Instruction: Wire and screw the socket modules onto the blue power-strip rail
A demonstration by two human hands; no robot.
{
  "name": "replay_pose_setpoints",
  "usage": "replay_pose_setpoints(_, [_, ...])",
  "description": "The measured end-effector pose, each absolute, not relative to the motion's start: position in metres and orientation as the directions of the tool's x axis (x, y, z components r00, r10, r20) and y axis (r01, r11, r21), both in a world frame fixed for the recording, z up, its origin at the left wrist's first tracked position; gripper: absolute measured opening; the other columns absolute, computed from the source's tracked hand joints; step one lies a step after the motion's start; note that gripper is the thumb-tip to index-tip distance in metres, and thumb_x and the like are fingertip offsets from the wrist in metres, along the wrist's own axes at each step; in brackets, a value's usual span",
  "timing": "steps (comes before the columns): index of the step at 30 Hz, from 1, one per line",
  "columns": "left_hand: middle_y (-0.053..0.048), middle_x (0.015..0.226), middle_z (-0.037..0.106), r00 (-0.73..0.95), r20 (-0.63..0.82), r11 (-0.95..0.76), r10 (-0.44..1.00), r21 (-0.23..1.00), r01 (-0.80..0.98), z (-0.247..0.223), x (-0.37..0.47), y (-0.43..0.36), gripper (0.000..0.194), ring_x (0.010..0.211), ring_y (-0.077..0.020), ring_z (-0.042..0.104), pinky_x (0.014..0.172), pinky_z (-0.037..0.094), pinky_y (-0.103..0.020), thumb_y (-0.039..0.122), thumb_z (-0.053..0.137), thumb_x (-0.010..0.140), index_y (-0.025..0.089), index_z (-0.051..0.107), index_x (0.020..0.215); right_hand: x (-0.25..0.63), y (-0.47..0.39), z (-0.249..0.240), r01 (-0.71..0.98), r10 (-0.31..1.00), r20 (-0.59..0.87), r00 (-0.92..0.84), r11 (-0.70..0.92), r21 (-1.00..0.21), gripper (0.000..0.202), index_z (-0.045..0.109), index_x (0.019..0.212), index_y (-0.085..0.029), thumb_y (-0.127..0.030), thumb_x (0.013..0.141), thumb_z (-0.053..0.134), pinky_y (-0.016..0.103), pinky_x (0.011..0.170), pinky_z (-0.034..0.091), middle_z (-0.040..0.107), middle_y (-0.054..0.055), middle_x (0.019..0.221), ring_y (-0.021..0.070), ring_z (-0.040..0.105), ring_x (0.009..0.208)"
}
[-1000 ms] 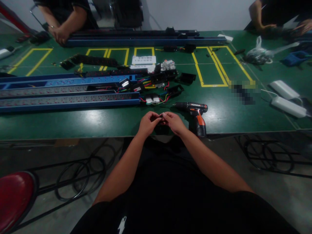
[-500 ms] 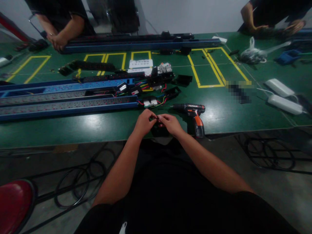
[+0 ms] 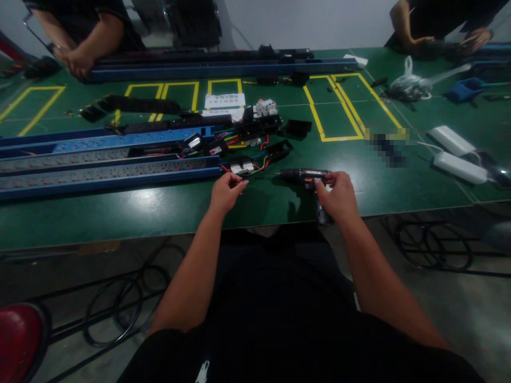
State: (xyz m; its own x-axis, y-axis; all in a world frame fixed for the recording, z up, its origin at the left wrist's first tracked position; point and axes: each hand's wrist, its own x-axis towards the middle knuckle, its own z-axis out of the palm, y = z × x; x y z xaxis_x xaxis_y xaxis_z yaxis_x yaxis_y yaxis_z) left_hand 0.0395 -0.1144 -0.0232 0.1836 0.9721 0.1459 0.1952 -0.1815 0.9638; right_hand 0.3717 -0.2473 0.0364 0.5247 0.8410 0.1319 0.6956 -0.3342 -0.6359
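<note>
My right hand (image 3: 339,198) has closed around the upper rear of a black and orange cordless drill (image 3: 297,174), thumb on the near side. The drill lies on its side on the green table, and its long thin bit points left. My left hand (image 3: 225,194) is pinched, thumb against fingertips, just left of the bit's tip. Whatever sits in that pinch is too small to make out. Close behind the left hand, a white connector block (image 3: 241,168) with coloured wires comes out of the end of a blue metal channel (image 3: 175,173).
More blue channels (image 3: 151,139) and black parts lie to the left. A black end piece (image 3: 298,129) and white breakers (image 3: 265,108) are behind the drill. White adapters (image 3: 459,167) lie at right. Two people sit across the table; one has clasped hands (image 3: 80,63). A red stool (image 3: 19,343) stands lower left.
My hands have parted from their meeting point near the table edge. The right moved right and took hold of the drill; the left shifted slightly left, still pinched.
</note>
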Motion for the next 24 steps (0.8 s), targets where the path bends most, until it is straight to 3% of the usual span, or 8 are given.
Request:
replay_pose_setpoints(4, [-0.003, 0.079, 0.075, 0.178, 0.107, -0.123, 0.978, 0.989, 0.081, -0.029, 0.044, -0.113, 0.025, 0.069, -0.0159, 0.070, 0.058, 0.058, -0.026, 0.035, 0.091, 0.081, 0.021, 0.072, 0.090, 0.390, -0.245, 0.026, 0.655, 0.816, -0.250, 0.521, -0.570, -0.496, 0.091, 0.050, 0.141, -0.009, -0.075, 0.083, 0.072, 0.041, 0.089, 0.054, 0.067, 0.020, 0.115, 0.0254, 0.067, 0.098])
replay_pose_setpoints(7, [-0.003, 0.081, 0.074, 0.142, 0.109, -0.119, 0.984, 0.991, 0.060, -0.031, 0.049, -0.114, 0.026, 0.070, -0.0152, 0.071, 0.059, 0.060, -0.025, 0.036, 0.090, 0.082, 0.021, 0.073, 0.094, 0.397, -0.237, 0.025, 0.705, 0.835, -0.275, 0.477, -0.550, -0.447, 0.099, 0.052, 0.141, -0.008, -0.075, 0.074, 0.079, 0.039, 0.084, 0.054, 0.069, 0.020, 0.111, 0.0275, 0.069, 0.099])
replay_pose_setpoints(9, [-0.002, 0.082, 0.073, 0.126, 0.102, -0.107, 0.987, 0.994, 0.034, -0.033, 0.052, -0.116, 0.026, 0.071, -0.0147, 0.071, 0.060, 0.061, -0.025, 0.038, 0.088, 0.083, 0.020, 0.074, 0.097, 0.401, -0.234, 0.024, 0.733, 0.857, -0.276, 0.435, -0.515, -0.444, 0.088, 0.060, 0.134, -0.009, -0.071, 0.074, 0.080, 0.037, 0.083, 0.053, 0.070, 0.018, 0.107, 0.0259, 0.069, 0.096])
replay_pose_setpoints(12, [-0.001, 0.084, 0.072, 0.106, 0.084, -0.083, 0.991, 0.996, -0.013, -0.035, 0.055, -0.119, 0.027, 0.072, -0.0140, 0.072, 0.061, 0.062, -0.025, 0.043, 0.084, 0.088, 0.020, 0.073, 0.098, 0.402, -0.236, 0.024, 0.748, 0.872, -0.316, 0.374, -0.485, -0.453, 0.061, 0.072, 0.107, -0.014, -0.070, 0.083, 0.072, 0.035, 0.079, 0.050, 0.070, 0.014, 0.093, 0.0207, 0.066, 0.085])
replay_pose_setpoints(15, [-0.001, 0.084, 0.070, 0.096, 0.070, -0.061, 0.993, 0.994, -0.094, -0.036, 0.055, -0.120, 0.027, 0.074, -0.0140, 0.073, 0.061, 0.062, -0.024, 0.044, 0.083, 0.089, 0.020, 0.070, 0.095, 0.399, -0.243, 0.026, 0.719, 0.856, -0.322, 0.404, -0.515, -0.466, 0.058, 0.073, 0.091, -0.014, -0.071, 0.084, 0.070, 0.032, 0.073, 0.045, 0.068, 0.012, 0.082, 0.0172, 0.062, 0.075])
replay_pose_setpoints(19, [-0.006, 0.096, 0.076, 0.110, 0.027, -0.004, 0.994, 0.979, -0.206, -0.036, 0.053, -0.119, 0.027, 0.079, -0.0153, 0.076, 0.061, 0.060, -0.023, 0.041, 0.083, 0.088, 0.020, 0.067, 0.095, 0.393, -0.255, 0.031, 0.594, 0.831, -0.321, 0.454, -0.551, -0.586, 0.053, 0.073, 0.093, -0.013, -0.065, 0.082, 0.076, 0.030, 0.068, 0.044, 0.069, 0.012, 0.080, 0.0156, 0.062, 0.070])
replay_pose_setpoints(24, [-0.005, 0.095, 0.077, 0.101, -0.017, 0.045, 0.995, 0.956, -0.290, -0.035, 0.050, -0.117, 0.031, 0.077, -0.0140, 0.076, 0.065, 0.061, -0.024, 0.039, 0.087, 0.085, 0.020, 0.070, 0.103, 0.384, -0.277, 0.024, 0.181, 0.835, -0.354, 0.422, -0.460, -0.870, 0.061, 0.068, 0.109, -0.013, -0.061, 0.074, 0.085, 0.026, 0.072, 0.056, 0.076, 0.012, 0.098, 0.0174, 0.073, 0.082])
